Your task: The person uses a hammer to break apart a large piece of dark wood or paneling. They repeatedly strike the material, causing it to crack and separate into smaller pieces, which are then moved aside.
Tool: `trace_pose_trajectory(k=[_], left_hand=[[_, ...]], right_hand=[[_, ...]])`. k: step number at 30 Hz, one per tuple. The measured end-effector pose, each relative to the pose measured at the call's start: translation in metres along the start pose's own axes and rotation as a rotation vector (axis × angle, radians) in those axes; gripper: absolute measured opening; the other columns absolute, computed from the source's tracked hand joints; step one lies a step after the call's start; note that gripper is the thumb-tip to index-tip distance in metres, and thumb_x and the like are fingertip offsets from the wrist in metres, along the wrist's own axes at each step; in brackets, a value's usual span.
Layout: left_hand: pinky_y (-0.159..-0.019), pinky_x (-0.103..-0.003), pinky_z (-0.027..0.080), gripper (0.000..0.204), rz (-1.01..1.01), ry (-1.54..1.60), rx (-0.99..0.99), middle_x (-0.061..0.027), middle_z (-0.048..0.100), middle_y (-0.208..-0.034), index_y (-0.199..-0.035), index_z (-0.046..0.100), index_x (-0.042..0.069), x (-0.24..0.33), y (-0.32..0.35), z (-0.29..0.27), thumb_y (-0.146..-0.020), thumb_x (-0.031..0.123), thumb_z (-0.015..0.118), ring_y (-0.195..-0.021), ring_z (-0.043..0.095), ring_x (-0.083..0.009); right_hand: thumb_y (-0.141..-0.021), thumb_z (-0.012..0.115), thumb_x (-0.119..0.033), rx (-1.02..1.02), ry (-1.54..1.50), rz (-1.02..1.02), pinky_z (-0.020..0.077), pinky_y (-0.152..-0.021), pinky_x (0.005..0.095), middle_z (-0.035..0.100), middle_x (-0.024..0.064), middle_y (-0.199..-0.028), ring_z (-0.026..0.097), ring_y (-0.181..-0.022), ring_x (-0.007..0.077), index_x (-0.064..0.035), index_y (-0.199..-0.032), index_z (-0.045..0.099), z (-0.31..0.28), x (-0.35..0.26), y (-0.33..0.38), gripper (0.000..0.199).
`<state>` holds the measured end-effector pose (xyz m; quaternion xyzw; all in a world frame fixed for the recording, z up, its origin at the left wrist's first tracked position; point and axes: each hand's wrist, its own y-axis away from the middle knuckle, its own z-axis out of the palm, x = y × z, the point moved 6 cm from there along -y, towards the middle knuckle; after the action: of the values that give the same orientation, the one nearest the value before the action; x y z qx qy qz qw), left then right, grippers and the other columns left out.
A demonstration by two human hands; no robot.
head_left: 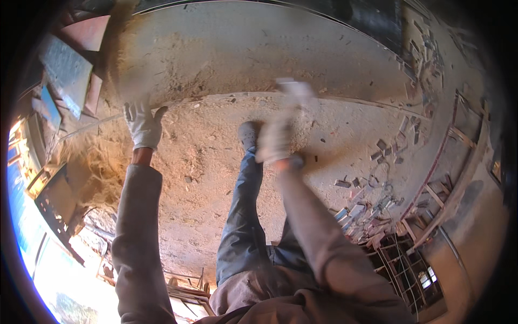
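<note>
A large grey-brown sheet (pixel 232 43), strewn with dust and crumbs, lies in front of me, its near edge curving across the view. My left hand (pixel 143 125), in a pale work glove, is by the left part of that edge with its fingers stretched out and its thumb apart. It grips nothing that I can see; whether it touches the sheet I cannot tell. My right hand (pixel 276 139), gloved too and smeared by motion, is closed round a hammer-like tool (pixel 295 90). The tool's pale head is blurred and shows over the sheet's near edge.
Sandy, littered ground (pixel 199 210) lies round my feet. Metal offcuts (pixel 67 70) are piled at the far left. Small scrap pieces (pixel 372 210) are scattered on the right, beside a ladder-like metal frame (pixel 448 167). A dark sheet (pixel 372 21) lies at the far right.
</note>
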<state>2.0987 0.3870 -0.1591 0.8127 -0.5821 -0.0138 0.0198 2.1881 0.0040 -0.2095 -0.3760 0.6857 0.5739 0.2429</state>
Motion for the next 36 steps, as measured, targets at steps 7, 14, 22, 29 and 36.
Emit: trace_pose_trajectory(k=[7, 14, 22, 29, 36], left_hand=[[-0.121, -0.054, 0.026, 0.069, 0.006, -0.014, 0.008, -0.0131, 0.055, -0.144, -0.15, 0.046, 0.011, -0.015, 0.021, 0.007, -0.096, 0.049, 0.066, -0.135, 0.048, -0.0356], [-0.119, -0.058, 0.026, 0.078, 0.004, 0.029, 0.113, -0.015, 0.054, -0.145, -0.152, 0.044, 0.008, 0.003, 0.024, 0.011, -0.091, 0.045, 0.073, -0.136, 0.047, -0.0362], [-0.123, -0.054, 0.021, 0.088, 0.126, 0.171, -0.194, -0.0204, 0.041, -0.158, -0.163, 0.023, 0.004, -0.023, 0.03, 0.003, -0.096, 0.042, 0.066, -0.148, 0.035, -0.039], [-0.13, -0.05, 0.007, 0.092, -0.181, -0.048, -0.202, -0.0192, 0.03, -0.167, -0.164, 0.016, 0.004, -0.236, 0.05, -0.015, -0.098, 0.045, 0.064, -0.157, 0.022, -0.0358], [-0.123, -0.052, 0.028, 0.087, 0.104, 0.121, 0.024, -0.0206, 0.048, -0.155, -0.157, 0.037, 0.005, -0.332, 0.046, -0.004, -0.089, 0.045, 0.075, -0.145, 0.042, -0.0376]], right_hand=[[-0.101, 0.039, -0.075, -0.319, 0.412, 0.078, 0.056, -0.082, 0.045, 0.072, 0.0166, -0.094, 0.07, -0.089, 0.0269, -0.0058, -0.114, 0.07, 0.044, -0.024, 0.046, 0.077], [-0.099, 0.047, -0.074, 0.388, -0.273, 0.199, 0.0545, -0.067, 0.0474, 0.066, 0.0017, -0.09, 0.067, -0.082, 0.0244, -0.0108, -0.12, 0.063, -0.127, 0.01, -0.036, 0.068], [-0.106, 0.046, -0.058, -0.326, 0.301, -0.153, 0.0502, -0.093, 0.0532, 0.07, 0.0251, -0.122, 0.067, -0.109, 0.0458, -0.0069, -0.125, 0.069, 0.239, 0.01, 0.122, 0.06], [-0.095, 0.054, -0.076, 0.057, 0.083, 0.027, 0.0412, -0.052, 0.0314, 0.049, -0.005, -0.069, 0.048, -0.06, 0.0086, -0.0143, -0.085, 0.06, 0.095, 0.032, 0.076, 0.062], [-0.099, 0.047, -0.073, 0.329, -0.302, -0.007, 0.0365, -0.046, 0.0297, 0.04, -0.0059, -0.066, 0.038, -0.053, 0.01, -0.0143, -0.089, 0.058, 0.236, 0.022, 0.107, 0.061]])
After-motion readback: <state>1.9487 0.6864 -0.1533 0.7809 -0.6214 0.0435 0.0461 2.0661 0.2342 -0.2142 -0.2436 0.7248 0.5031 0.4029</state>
